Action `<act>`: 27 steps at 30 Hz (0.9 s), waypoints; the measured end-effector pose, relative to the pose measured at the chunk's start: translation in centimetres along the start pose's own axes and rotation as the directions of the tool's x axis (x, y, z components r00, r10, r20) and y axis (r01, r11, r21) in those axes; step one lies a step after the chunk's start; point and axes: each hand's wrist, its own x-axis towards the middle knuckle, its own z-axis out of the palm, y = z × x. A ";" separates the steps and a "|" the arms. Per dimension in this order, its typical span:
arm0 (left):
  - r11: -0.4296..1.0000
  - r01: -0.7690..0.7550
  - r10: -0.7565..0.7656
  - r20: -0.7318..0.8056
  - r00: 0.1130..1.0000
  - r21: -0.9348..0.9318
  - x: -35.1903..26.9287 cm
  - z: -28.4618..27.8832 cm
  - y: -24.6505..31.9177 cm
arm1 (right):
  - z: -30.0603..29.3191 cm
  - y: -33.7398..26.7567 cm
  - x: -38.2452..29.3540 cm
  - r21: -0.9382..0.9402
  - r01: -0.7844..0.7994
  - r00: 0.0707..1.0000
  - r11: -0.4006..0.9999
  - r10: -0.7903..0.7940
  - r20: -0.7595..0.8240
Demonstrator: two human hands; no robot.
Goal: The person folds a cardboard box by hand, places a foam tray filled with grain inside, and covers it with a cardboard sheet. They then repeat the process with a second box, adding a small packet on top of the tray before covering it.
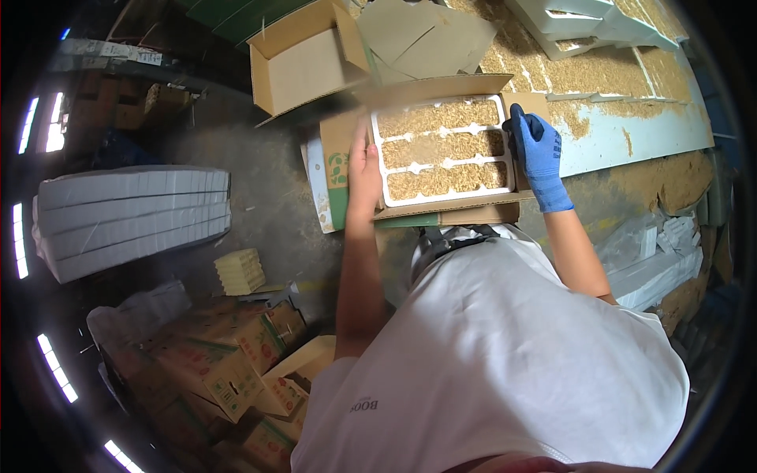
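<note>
An open cardboard box (443, 208) lies before me, with a white foam tray (510, 188) inside it. Three rows of the tray are filled with loose tan, grain-like bits (437, 148), perhaps husks or sawdust. My bare left hand (363, 168) lies along the box's left wall, fingers stretched out and thumb by the tray's rim. On the opposite side, my right hand (537, 148), in a blue knit glove with a dark palm, has its fingers curled at the box's right wall beside the tray. Its inner fingers are partly hidden.
Another open cardboard box (307, 68) stands behind, beside grey-brown sheets (429, 38). More filled trays (597, 77) and white foam trays (591, 23) cover the right-hand table (639, 133). To the left are a wrapped white stack (133, 216), yellow moulded trays (239, 272) and piled printed cartons (230, 378).
</note>
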 end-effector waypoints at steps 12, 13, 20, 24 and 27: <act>0.907 0.389 -0.392 0.017 0.920 -0.164 -0.4 -0.2 -0.8 | -4.8 2.4 11.8 0.226 0.263 0.962 0.938 -0.273 0.016; 0.917 0.373 -0.376 0.008 0.927 -0.142 -0.6 -0.3 -0.8 | -4.4 1.6 13.7 0.334 0.083 0.980 0.939 -0.139 0.146; 0.912 0.342 -0.374 -0.119 0.920 -0.226 -1.5 1.1 -1.2 | 4.4 6.0 27.6 -0.343 -0.101 0.854 0.934 0.258 0.452; 0.935 0.314 -0.344 -0.211 0.915 -0.165 -1.4 1.2 -1.0 | 8.7 5.5 28.5 -0.093 -0.021 0.813 0.995 0.072 0.578; 0.908 0.373 -0.410 -0.225 0.884 -0.189 -1.1 1.4 0.4 | 8.7 5.3 29.3 -0.357 0.408 0.806 0.841 -0.148 0.573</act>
